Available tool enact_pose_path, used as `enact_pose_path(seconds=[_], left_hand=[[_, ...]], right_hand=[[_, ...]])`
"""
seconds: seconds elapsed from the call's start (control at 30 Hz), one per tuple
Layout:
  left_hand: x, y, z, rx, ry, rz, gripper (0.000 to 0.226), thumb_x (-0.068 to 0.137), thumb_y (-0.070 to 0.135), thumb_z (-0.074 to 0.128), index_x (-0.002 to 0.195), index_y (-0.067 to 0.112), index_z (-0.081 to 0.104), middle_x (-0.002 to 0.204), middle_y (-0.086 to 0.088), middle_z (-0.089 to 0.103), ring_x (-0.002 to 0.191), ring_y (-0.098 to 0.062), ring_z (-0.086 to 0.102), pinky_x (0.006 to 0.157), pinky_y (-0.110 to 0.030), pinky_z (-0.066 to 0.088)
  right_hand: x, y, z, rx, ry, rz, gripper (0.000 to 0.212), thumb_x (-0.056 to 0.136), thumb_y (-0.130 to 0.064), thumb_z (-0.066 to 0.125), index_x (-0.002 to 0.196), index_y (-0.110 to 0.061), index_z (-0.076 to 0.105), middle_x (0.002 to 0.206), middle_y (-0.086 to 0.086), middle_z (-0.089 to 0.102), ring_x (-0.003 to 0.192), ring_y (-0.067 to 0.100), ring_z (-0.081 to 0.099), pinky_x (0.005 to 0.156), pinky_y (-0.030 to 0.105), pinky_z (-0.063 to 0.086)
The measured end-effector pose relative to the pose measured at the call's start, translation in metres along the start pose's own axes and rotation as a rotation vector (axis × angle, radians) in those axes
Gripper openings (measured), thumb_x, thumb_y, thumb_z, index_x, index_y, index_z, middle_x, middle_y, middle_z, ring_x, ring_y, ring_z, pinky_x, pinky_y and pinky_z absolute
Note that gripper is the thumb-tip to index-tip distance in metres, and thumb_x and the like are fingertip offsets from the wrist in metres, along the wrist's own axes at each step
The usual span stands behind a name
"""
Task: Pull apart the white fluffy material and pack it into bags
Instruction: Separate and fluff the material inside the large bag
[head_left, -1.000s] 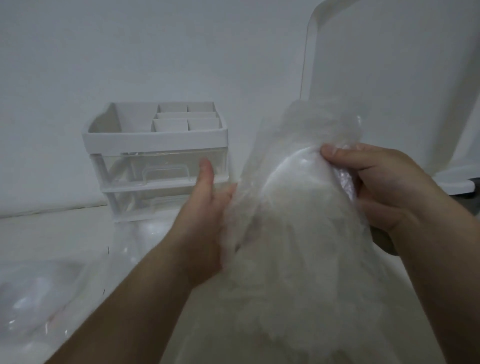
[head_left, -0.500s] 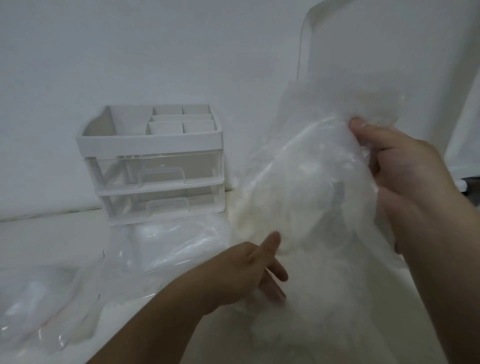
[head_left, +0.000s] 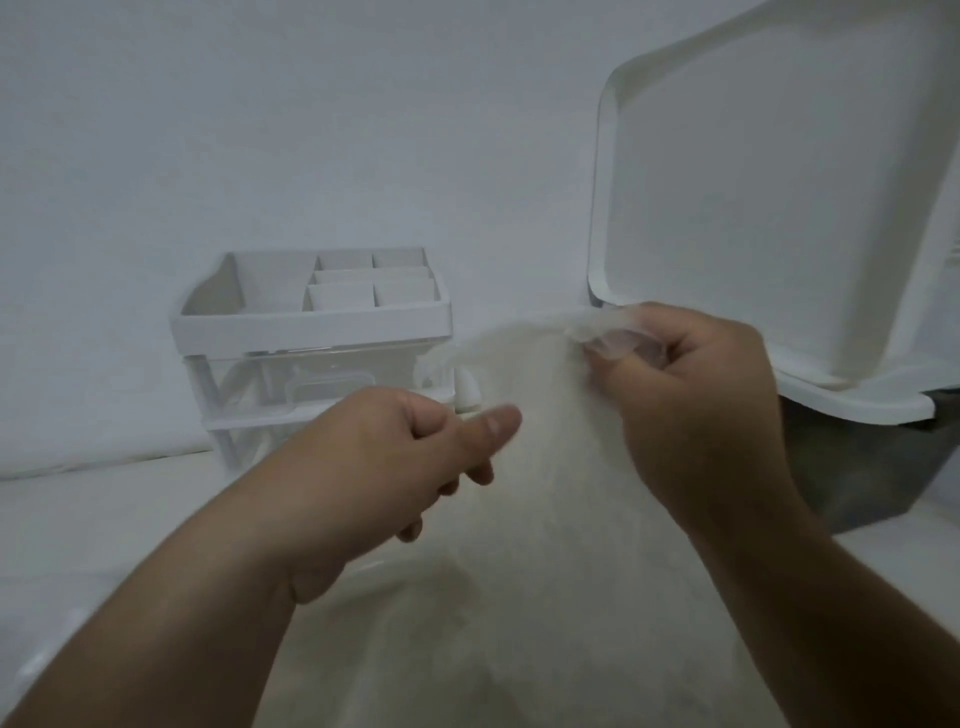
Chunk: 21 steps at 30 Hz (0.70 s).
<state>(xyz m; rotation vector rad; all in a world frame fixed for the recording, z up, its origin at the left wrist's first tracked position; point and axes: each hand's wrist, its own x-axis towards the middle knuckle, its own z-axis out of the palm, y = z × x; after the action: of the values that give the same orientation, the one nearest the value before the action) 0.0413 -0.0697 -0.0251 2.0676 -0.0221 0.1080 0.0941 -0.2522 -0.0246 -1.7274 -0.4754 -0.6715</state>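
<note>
Far left: the white table (head_left: 98, 525) meets a plain white wall. A white drawer organiser (head_left: 311, 332) stands on the table against the wall, with open compartments on top and clear drawers below.

Left grip (head_left: 395, 457): the hand is in front of the organiser's lower drawers, back of the hand toward the camera. The fingers are curled downward and the thumb (head_left: 493, 423) is extended to the right, at the left side of the bag. Motion blur hides whether the fingers hold any film, so this cannot be determined.

Centre: the clear plastic bag (head_left: 498, 358) stands upright between both hands. The white fluffy material (head_left: 545, 571) is inside it and fills the bag from the lower edge of the view up to near its top edge.

Right grip (head_left: 696, 415): the hand is closed in a fist, fingers curled tight. It pinches the gathered top edge of the bag at the bag's upper right corner, and film is visible over the fingertips (head_left: 623, 345).

Far right: a white lid (head_left: 753, 182) stands tilted open above a grey bin (head_left: 862, 467), behind the right grip.
</note>
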Motion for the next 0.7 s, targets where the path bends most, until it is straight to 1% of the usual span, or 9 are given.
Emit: enact_pose_path(seconds=[0.07,0.13,0.2,0.27,0.33,0.4,0.47,0.6,0.7], left_hand=[[-0.001,0.001,-0.001,-0.077,0.112,-0.016,0.075,0.060,0.091,0.054,0.055,0.017,0.067,0.049,0.005,0.044,0.048,-0.015,0.041,0.058,-0.033,0.039],[0.001,0.002,0.000,-0.117,0.281,0.017,0.074,0.068,0.086,0.043,0.048,0.016,0.058,0.047,0.002,0.040,0.044,-0.016,0.037,0.060,-0.035,0.037],[0.002,0.005,0.003,-0.177,0.361,0.022,0.079,0.082,0.080,0.034,0.049,0.014,0.063,0.048,-0.002,0.050,0.044,-0.016,0.044,0.059,-0.035,0.042],[0.003,0.011,0.007,-0.392,0.217,-0.064,0.088,0.083,0.080,0.029,0.064,0.008,0.076,0.062,-0.007,0.068,0.052,-0.018,0.059,0.057,-0.033,0.050],[0.002,0.016,0.009,-0.618,0.025,-0.158,0.096,0.077,0.083,0.033,0.094,-0.001,0.076,0.084,-0.018,0.075,0.071,-0.024,0.072,0.066,-0.037,0.057],[0.002,0.016,0.005,-0.765,-0.058,-0.206,0.096,0.075,0.081,0.040,0.114,-0.002,0.068,0.102,-0.022,0.074,0.093,-0.033,0.074,0.081,-0.044,0.057],[-0.002,0.016,0.000,-0.887,-0.087,-0.200,0.084,0.080,0.073,0.047,0.118,0.001,0.068,0.110,-0.022,0.072,0.105,-0.038,0.069,0.086,-0.045,0.056],[-0.004,0.018,-0.002,-0.958,0.020,-0.269,0.050,0.087,0.048,0.062,0.110,0.004,0.068,0.093,-0.016,0.075,0.077,-0.032,0.071,0.062,-0.041,0.060],[-0.001,0.014,0.004,-0.777,0.206,-0.299,0.023,0.091,0.028,0.065,0.097,0.006,0.068,0.072,-0.012,0.073,0.056,-0.026,0.069,0.047,-0.035,0.058]], right_hand=[[-0.003,-0.001,0.003,-0.028,0.005,-0.025,0.047,0.092,-0.012,0.064,0.048,-0.019,0.049,0.041,-0.006,0.037,0.042,0.007,0.034,0.041,0.012,0.025],[-0.002,-0.001,0.002,-0.040,0.041,-0.035,0.052,0.091,-0.012,0.065,0.047,-0.016,0.038,0.043,-0.007,0.027,0.043,0.009,0.026,0.041,0.016,0.019],[-0.001,0.002,0.001,-0.086,0.071,-0.069,0.049,0.090,-0.010,0.064,0.048,-0.013,0.038,0.044,-0.006,0.027,0.044,0.009,0.026,0.042,0.016,0.019],[-0.004,0.004,0.005,-0.140,0.082,-0.141,0.048,0.089,-0.008,0.063,0.048,-0.021,0.041,0.042,-0.009,0.032,0.042,0.008,0.033,0.043,0.011,0.022],[-0.008,0.004,0.011,-0.258,0.064,-0.283,0.037,0.091,-0.011,0.062,0.059,-0.029,0.054,0.047,-0.018,0.041,0.046,0.003,0.043,0.048,0.006,0.026],[-0.012,0.005,0.015,-0.446,0.054,-0.441,0.020,0.091,-0.018,0.059,0.077,-0.018,0.073,0.063,-0.011,0.060,0.053,0.002,0.049,0.052,0.013,0.036],[-0.016,0.007,0.018,-0.555,0.012,-0.553,0.023,0.089,-0.022,0.056,0.082,-0.013,0.075,0.070,0.000,0.067,0.054,0.014,0.055,0.050,0.022,0.046],[-0.029,0.001,0.028,-0.615,-0.101,-0.655,0.022,0.088,-0.030,0.068,0.081,-0.010,0.075,0.070,0.002,0.068,0.050,0.013,0.056,0.047,0.023,0.048],[-0.039,-0.003,0.035,-0.659,-0.225,-0.642,0.019,0.076,-0.031,0.081,0.076,-0.013,0.074,0.068,0.000,0.066,0.049,0.010,0.052,0.051,0.019,0.039]])
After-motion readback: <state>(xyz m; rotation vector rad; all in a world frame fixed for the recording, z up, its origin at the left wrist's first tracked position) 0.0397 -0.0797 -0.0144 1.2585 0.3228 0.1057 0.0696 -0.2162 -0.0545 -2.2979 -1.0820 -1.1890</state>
